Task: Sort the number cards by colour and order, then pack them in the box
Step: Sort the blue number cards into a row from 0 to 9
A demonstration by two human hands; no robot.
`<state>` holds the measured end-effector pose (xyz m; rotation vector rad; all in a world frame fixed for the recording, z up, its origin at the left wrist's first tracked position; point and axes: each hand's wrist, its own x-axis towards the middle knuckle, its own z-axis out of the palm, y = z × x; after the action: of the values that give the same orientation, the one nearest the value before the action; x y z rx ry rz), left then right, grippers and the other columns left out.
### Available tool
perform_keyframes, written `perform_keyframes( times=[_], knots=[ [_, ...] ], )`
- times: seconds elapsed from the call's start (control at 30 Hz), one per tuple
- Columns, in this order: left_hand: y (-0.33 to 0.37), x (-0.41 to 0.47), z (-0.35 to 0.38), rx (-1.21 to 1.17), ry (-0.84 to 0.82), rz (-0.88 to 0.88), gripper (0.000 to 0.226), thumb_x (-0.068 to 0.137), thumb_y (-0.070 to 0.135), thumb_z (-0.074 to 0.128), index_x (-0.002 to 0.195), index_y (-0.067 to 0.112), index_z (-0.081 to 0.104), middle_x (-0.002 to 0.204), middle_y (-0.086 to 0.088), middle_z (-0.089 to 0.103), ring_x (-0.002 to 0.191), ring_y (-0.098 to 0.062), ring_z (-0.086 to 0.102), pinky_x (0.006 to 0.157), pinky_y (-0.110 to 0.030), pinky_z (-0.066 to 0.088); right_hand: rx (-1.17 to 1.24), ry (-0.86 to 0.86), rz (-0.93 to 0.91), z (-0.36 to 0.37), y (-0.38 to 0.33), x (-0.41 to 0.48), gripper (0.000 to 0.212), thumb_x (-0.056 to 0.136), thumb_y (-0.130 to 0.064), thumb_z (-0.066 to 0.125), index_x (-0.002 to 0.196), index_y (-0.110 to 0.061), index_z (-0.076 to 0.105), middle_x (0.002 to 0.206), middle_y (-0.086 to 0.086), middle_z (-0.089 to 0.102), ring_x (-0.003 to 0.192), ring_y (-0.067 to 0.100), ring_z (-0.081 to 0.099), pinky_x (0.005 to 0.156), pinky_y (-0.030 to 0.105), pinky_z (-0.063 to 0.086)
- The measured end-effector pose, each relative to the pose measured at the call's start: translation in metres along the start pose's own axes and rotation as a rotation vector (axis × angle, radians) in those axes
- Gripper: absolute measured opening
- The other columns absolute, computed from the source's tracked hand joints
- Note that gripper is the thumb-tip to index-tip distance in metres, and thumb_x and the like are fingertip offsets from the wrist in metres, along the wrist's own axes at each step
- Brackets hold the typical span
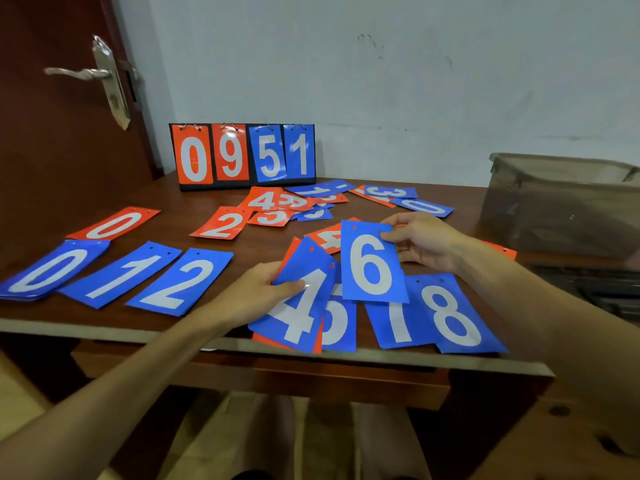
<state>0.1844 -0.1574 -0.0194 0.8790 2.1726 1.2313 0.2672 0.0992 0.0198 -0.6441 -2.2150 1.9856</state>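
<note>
Head view: the left hand [256, 292] pinches a glossy blue 4 card [298, 306] at the wooden tabletop's [173, 230] front edge. The right hand [426, 242] pinches the top corner of the blue 6 card [372, 265] just beside it. Flat rectangular loose cards [221, 223] lie scattered behind. A translucent plastic box [554, 202] sits at the far right corner.

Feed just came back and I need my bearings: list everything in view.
Scoreboard: 1, orange and blue, table's back.
Box: 1, translucent, right.
Blue 0, blue 1, blue 2, blue 5, blue 7, blue 8: 6 showing, near edge.
Orange 0, orange 2: 2, left and centre.
Pile: uncounted, orange and blue, behind centre.
Table: 1, brown.
Door: 1, dark red, left.
Left hand: grips blue 4 over orange cards.
Right hand: pinches blue 6.
</note>
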Motion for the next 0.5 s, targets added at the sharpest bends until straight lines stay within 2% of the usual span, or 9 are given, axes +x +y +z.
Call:
perform_keyframes(
  times=[0.17,0.27,0.4,0.5],
  knots=[
    [-0.008,0.004,-0.026,0.056,0.028,-0.042,0.012,0.091,0.036,0.058,0.099,0.028,0.061,0.090,0.005,0.072,0.073,-0.012,0.071,0.061,-0.023,0.053,-0.051,0.014,0.027,0.011,-0.006,-0.006,0.006,0.092,-0.005,0.056,0.091,-0.011,0.059,0.091,0.011,0.073,0.077,0.020,0.072,0.055,0.028,0.059],
    [-0.012,0.006,-0.037,0.064,0.041,-0.061,0.012,0.090,0.037,0.059,0.094,0.025,0.059,0.083,0.006,0.072,0.066,-0.009,0.070,0.056,-0.021,0.051,-0.175,-0.035,0.031,0.020,-0.006,-0.006,0.007,0.091,-0.006,0.059,0.098,-0.008,0.059,0.088,0.010,0.074,0.079,0.021,0.073,0.052,0.025,0.055],
    [-0.011,0.010,-0.040,-0.135,0.103,-0.056,0.008,0.089,0.030,0.062,0.090,0.022,0.061,0.082,0.003,0.073,0.069,-0.013,0.071,0.064,-0.030,0.057,-0.408,-0.112,-0.005,0.038,-0.003,-0.004,0.019,0.090,-0.011,0.062,0.108,-0.010,0.056,0.073,0.000,0.072,0.079,0.018,0.072,0.062,0.029,0.058],
    [-0.003,0.012,-0.046,-0.324,0.229,-0.116,0.014,0.088,0.028,0.065,0.094,0.017,0.060,0.082,-0.003,0.071,0.068,-0.017,0.070,0.060,-0.031,0.056,-0.538,-0.126,-0.026,0.049,-0.003,-0.005,0.017,0.090,-0.011,0.062,0.104,-0.012,0.054,0.087,0.007,0.072,0.076,0.016,0.073,0.063,0.028,0.058]
  ],
)
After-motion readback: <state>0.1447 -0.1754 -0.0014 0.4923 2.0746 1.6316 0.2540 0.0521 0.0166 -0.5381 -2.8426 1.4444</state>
